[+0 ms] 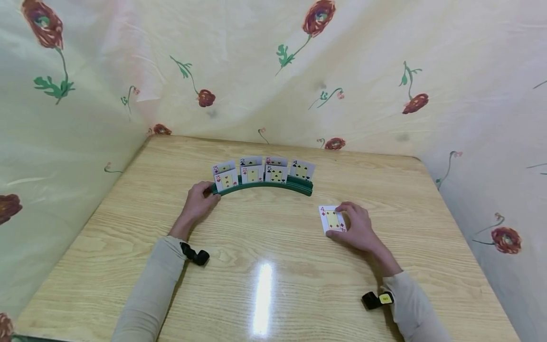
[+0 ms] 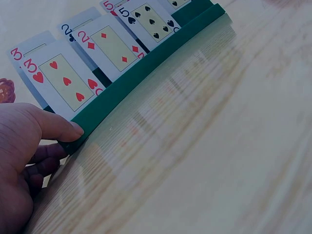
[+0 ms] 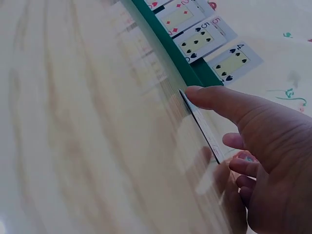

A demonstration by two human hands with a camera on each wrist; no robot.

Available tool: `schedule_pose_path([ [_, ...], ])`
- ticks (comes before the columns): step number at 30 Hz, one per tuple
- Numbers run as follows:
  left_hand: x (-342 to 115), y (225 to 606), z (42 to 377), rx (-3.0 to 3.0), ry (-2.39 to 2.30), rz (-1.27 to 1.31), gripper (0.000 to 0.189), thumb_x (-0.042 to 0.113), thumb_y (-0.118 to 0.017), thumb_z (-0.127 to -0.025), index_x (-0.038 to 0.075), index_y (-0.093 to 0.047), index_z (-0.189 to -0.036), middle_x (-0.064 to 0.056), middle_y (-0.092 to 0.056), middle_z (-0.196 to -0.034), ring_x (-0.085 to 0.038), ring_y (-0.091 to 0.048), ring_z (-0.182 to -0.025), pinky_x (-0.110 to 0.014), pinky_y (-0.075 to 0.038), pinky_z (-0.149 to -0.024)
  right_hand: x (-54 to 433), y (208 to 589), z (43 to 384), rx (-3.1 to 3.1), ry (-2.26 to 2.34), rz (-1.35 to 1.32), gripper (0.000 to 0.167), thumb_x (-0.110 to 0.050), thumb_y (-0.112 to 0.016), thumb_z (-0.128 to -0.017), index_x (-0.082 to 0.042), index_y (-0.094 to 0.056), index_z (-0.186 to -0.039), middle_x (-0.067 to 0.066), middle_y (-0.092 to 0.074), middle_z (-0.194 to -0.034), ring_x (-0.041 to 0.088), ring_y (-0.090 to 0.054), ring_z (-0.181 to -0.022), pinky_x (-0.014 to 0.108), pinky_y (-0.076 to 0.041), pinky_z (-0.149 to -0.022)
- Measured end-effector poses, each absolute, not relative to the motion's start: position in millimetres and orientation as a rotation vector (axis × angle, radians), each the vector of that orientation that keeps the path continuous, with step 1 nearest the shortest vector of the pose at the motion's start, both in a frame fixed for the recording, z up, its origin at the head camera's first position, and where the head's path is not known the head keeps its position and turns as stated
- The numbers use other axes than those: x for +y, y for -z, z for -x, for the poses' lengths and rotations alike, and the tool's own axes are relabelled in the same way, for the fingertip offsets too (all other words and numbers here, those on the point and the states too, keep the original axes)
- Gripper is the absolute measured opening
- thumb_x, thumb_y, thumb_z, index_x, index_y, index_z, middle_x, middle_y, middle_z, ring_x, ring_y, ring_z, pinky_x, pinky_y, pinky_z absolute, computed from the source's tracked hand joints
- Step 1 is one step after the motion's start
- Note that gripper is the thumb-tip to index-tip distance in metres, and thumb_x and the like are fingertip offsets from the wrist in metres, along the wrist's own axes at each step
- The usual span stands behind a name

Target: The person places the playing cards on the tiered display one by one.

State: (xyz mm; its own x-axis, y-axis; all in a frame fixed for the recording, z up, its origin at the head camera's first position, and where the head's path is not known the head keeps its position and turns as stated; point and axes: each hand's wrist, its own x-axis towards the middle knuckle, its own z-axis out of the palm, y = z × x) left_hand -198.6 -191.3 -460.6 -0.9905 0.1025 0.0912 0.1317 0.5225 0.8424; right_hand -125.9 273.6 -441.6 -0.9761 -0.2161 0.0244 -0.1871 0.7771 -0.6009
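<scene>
A curved green card holder (image 1: 266, 184) stands on the table with playing cards upright in two rows. In its front row are the three of hearts (image 2: 66, 80), two of diamonds (image 2: 113, 45) and five of spades (image 3: 198, 41). Red and black cards partly hidden behind them form the back row, and the four of spades (image 1: 302, 170) is at its right end. My left hand (image 1: 200, 199) pinches the holder's left end, thumb on the front edge. To the right of the holder, my right hand (image 1: 359, 228) holds the four of diamonds (image 1: 331, 220) by its edges, face toward me.
The wooden tabletop (image 1: 213, 294) carries a bright light reflection (image 1: 262, 299) near the front middle. Flower-printed cloth (image 1: 256, 61) hangs behind the table and along both sides. A small black device (image 1: 195, 254) is strapped at each sleeve cuff.
</scene>
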Motion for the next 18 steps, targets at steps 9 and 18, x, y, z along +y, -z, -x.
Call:
schedule_pose_path([
  [9,-191.5,460.4,199.1,-2.717,1.508,0.200,0.035,0.006,-0.064,-0.092,-0.009,-0.063,-0.124,-0.026,-0.063,-0.121,-0.031,-0.056,-0.106,-0.037,-0.043,-0.092,264.3,439.3,125.7,2.963,0.823,0.289,0.063,-0.042,-0.082,-0.077,-0.006,-0.057,-0.122,0.024,-0.038,-0.151,0.052,-0.025,-0.139,0.071,-0.023,-0.101],
  [18,-191.4,458.6,198.1,-2.712,1.533,0.209,0.035,0.006,-0.064,-0.092,-0.008,-0.063,-0.124,-0.026,-0.063,-0.121,-0.032,-0.057,-0.107,-0.040,-0.043,-0.093,262.8,437.9,125.1,2.963,0.795,0.280,0.056,-0.040,-0.081,-0.078,-0.007,-0.059,-0.118,0.025,-0.040,-0.148,0.053,-0.027,-0.136,0.070,-0.025,-0.098],
])
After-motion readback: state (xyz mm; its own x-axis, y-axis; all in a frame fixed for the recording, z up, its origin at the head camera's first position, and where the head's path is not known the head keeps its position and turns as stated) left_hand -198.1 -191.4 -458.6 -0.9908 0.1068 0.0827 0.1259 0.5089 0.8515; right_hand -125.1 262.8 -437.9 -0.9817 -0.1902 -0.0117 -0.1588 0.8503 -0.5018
